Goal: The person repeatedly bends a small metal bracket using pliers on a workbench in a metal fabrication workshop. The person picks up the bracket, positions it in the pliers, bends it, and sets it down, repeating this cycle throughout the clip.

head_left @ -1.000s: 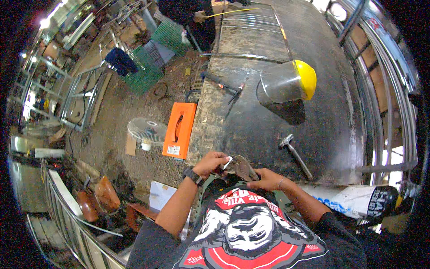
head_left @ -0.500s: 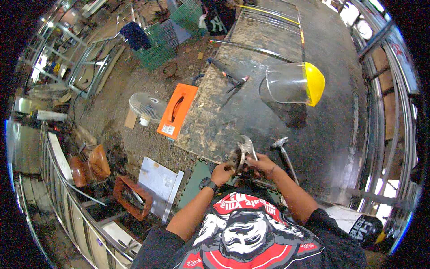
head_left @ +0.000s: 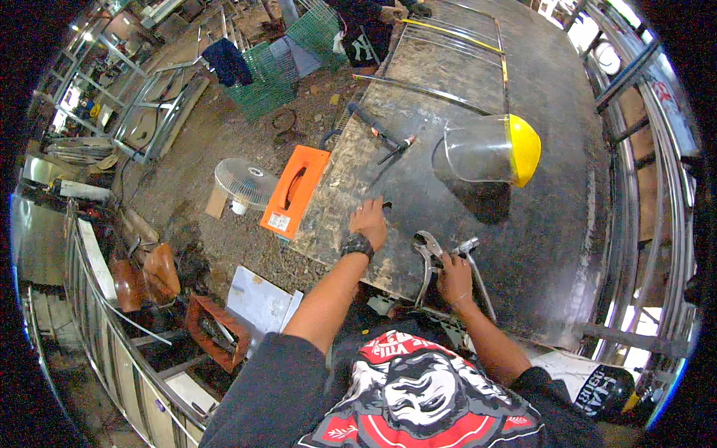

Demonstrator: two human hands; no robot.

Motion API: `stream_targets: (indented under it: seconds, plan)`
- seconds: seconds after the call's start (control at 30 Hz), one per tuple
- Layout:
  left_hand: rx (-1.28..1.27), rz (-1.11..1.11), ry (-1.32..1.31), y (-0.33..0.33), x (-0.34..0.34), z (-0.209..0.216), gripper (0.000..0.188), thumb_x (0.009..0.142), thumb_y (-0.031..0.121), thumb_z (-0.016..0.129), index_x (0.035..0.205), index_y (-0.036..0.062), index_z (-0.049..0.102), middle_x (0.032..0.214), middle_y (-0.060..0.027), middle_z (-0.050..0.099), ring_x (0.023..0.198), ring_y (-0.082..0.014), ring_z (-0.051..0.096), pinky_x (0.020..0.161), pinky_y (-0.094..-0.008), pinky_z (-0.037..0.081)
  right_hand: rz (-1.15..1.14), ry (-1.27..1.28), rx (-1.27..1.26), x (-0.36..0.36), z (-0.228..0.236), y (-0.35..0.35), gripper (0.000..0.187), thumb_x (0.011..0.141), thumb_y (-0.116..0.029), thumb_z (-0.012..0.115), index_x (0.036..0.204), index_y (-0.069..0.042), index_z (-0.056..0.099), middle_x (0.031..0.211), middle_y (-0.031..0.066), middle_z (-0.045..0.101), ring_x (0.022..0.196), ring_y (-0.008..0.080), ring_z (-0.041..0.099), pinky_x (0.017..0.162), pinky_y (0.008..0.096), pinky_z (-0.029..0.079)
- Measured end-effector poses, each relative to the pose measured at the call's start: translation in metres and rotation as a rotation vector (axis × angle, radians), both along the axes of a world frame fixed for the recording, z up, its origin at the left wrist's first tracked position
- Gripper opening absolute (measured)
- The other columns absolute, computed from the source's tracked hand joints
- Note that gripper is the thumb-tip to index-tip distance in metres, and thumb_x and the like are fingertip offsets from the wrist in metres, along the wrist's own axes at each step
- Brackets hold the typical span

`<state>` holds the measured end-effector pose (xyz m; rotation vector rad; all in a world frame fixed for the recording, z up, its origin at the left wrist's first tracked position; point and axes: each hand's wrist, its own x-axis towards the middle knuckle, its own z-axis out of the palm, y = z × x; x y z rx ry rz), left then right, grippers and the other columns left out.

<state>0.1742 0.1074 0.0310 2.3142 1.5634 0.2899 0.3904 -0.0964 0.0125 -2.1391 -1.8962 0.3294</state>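
Note:
My right hand (head_left: 454, 281) is closed on a pair of silver locking clamp pliers (head_left: 426, 246), whose curved jaws stand up at the near edge of the metal-topped table (head_left: 556, 246). Right beside that hand lies a hammer (head_left: 478, 269) with a shiny head, its handle partly covered by the hand and forearm. My left hand (head_left: 367, 222), with a dark watch on its wrist, reaches over the table's left part. Its fingers are bent around a small dark piece (head_left: 386, 205), too small to name. Farther off lies a welding torch (head_left: 394, 143) with its cable.
A face shield (head_left: 524, 151) with a yellow crown rests on the table. An orange float-like case (head_left: 295, 192) juts over the left edge, near a fan (head_left: 245, 181). A metal frame (head_left: 448, 95) lies at the far end, where another person's gloved hand (head_left: 420, 9) shows.
My hands, together on the clamp pliers before, have parted. The left has moved forward and left over the table; the right has moved right with the clamp pliers, beside the hammer.

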Motion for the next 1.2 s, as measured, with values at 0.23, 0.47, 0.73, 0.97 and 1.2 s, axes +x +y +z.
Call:
stream_targets:
  seconds: [0.23,0.47,0.73,0.97,1.2]
  plan:
    - [-0.28,-0.058,0.13,0.023,0.014,-0.006,0.031,0.091,0.017,0.068,0.121,0.0085,0.068,0.12,-0.0115,0.069,0.108,-0.0321,0.067,0.094,-0.0457,0.048,-0.168,0.284,0.085,-0.049,0.02,-0.003,0.041,0.088,-0.01,0.07,0.128,-0.005,0.062,0.129,0.0241,0.059,0.114,0.0439,0.06,0.099,0.048,0.049]
    - [-1.116,0.373,-1.426,-0.065,-0.095,0.016,0.027,0.103,0.018,0.061,0.121,-0.0012,0.063,0.107,-0.0067,0.071,0.095,-0.0148,0.065,0.084,-0.0309,0.052,-0.117,0.805,-0.08,-0.151,0.05,0.076,0.041,0.093,-0.013,0.072,0.131,-0.002,0.065,0.119,0.0185,0.072,0.107,0.0287,0.071,0.095,0.0378,0.054]
    - [-1.085,0.623,-1.745,-0.071,-0.237,-0.023,0.014,0.103,0.013,0.06,0.113,0.0048,0.067,0.106,-0.0063,0.071,0.097,-0.0172,0.067,0.086,-0.0316,0.053,0.432,0.808,-0.035,-0.264,0.044,0.144,0.027,0.09,-0.015,0.075,0.113,-0.004,0.07,0.102,0.0187,0.072,0.093,0.0384,0.068,0.078,0.0435,0.056]
    - [-0.73,0.751,-1.498,-0.053,-0.259,-0.003,0.033,0.098,0.007,0.069,0.129,-0.0001,0.064,0.105,-0.007,0.071,0.095,-0.0132,0.065,0.085,-0.03,0.054,0.223,1.152,-0.592,-0.278,0.031,0.168,0.02,0.094,-0.02,0.071,0.103,-0.003,0.069,0.088,0.0067,0.07,0.08,0.0199,0.067,0.07,0.0369,0.053]
    - [-0.74,0.664,-1.39,-0.042,-0.268,-0.02,0.035,0.095,0.004,0.071,0.128,-0.0051,0.064,0.107,-0.0079,0.072,0.087,-0.014,0.069,0.077,-0.0272,0.055,-0.087,1.434,-0.852,-0.265,0.008,0.181,0.027,0.092,-0.027,0.073,0.105,-0.004,0.069,0.093,0.0073,0.071,0.081,0.018,0.067,0.071,0.0335,0.052]
